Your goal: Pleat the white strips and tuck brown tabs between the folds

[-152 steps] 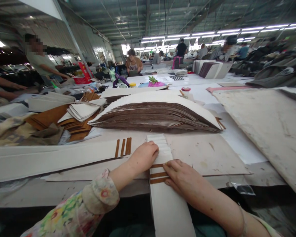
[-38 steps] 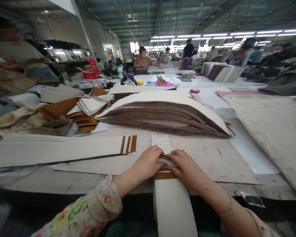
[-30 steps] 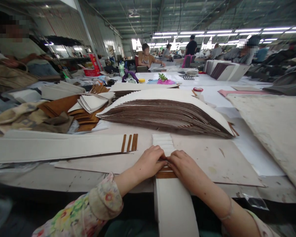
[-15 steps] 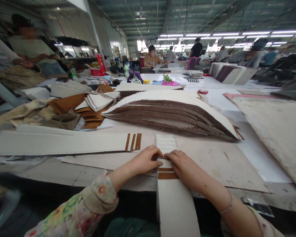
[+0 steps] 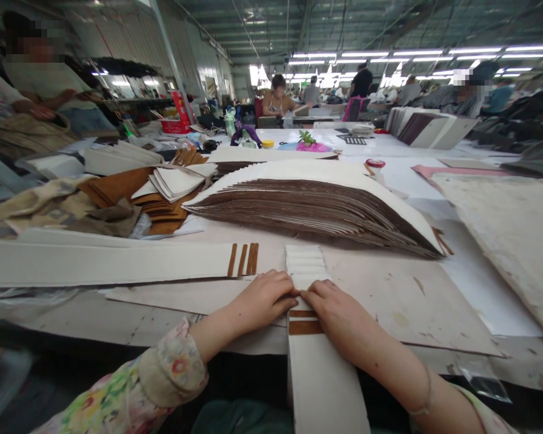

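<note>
A long cream strip [image 5: 323, 377] lies over the table's front edge, its far part between my hands. Two brown bands [image 5: 305, 327] cross it just nearer than my fingers. My left hand [image 5: 265, 296] has thumb and fingers pinched together at the strip's left side; a bit of brown shows at the fingertips. From the right, my right hand [image 5: 332, 304] presses closed fingers onto the strip, its fingertips meeting the left ones. What the fingertips hold is mostly hidden. Beyond them lies a white ribbed piece [image 5: 305, 260].
A thick stack of cream and brown strips [image 5: 317, 205] arches behind my hands. Left are strips with brown bands [image 5: 185, 262] and brown leather pieces [image 5: 165, 214]. A pale sheet [image 5: 507, 223] lies right. Several people are beyond, one seated person [image 5: 278, 105] across the table.
My left hand has closed up, its fingers now lower over the thumb. My right fingertips have drawn in toward the left ones. The view has shifted slightly.
</note>
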{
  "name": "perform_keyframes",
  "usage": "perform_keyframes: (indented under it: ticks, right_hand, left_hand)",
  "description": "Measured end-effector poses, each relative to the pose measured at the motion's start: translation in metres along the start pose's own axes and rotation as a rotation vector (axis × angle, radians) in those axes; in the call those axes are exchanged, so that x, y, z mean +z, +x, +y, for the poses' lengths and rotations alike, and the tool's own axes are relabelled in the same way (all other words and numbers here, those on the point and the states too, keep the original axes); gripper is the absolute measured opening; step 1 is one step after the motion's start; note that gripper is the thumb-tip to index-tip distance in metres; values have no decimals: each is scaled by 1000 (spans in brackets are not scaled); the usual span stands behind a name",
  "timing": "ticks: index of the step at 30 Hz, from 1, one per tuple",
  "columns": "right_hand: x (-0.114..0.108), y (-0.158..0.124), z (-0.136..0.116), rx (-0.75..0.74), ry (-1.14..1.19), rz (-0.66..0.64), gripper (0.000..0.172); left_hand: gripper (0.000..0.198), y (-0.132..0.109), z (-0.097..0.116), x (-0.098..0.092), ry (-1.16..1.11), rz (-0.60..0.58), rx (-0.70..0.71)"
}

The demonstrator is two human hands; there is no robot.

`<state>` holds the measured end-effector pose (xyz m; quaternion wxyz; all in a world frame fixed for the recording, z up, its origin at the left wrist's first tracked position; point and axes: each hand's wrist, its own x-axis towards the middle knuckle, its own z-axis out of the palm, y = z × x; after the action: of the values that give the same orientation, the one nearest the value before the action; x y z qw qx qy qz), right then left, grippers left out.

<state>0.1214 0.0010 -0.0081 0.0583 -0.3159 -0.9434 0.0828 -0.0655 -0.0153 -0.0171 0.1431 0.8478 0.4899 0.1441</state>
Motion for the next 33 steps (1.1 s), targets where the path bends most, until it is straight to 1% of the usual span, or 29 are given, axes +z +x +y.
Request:
perform_keyframes:
  ticks: [5, 7, 10, 13, 17, 20, 23, 25, 30, 33]
  right_hand:
    - [0, -5, -4, 60, -130, 3, 32]
    - [0, -7, -5, 93, -201, 11, 27]
    - [4, -8, -7, 98, -280, 73, 18]
    - [9, -7, -8, 95, -331, 130, 14]
    - [12, -8, -10, 101, -342, 142, 14]
    - [11, -10, -10, 110, -327, 126, 15]
    - [10, -10, -10, 125, -307, 131, 16]
    - [10, -10, -11, 129, -301, 133, 16]
    - [9, -10, -12, 139, -289, 137, 17]
    - [9, -11, -13, 152, -287, 147, 16]
  left_hand:
    - [23, -13, 1, 0, 55, 4, 58]
    - [25, -18, 1, -1, 33, 21, 61]
    - [24, -20, -2, -6, -22, 28, 39]
    - [22, -10, -7, -12, -65, 57, -12]
    - [23, 14, -9, -13, -26, 96, -51]
    - [21, 28, -2, -9, 83, 71, -21]
    - [22, 33, 7, -5, 198, 27, -5]
    - [22, 35, 12, -5, 227, 13, -22]
    - [16, 46, 13, -9, 85, -17, -159]
    - [15, 58, 9, -11, 28, -65, -209]
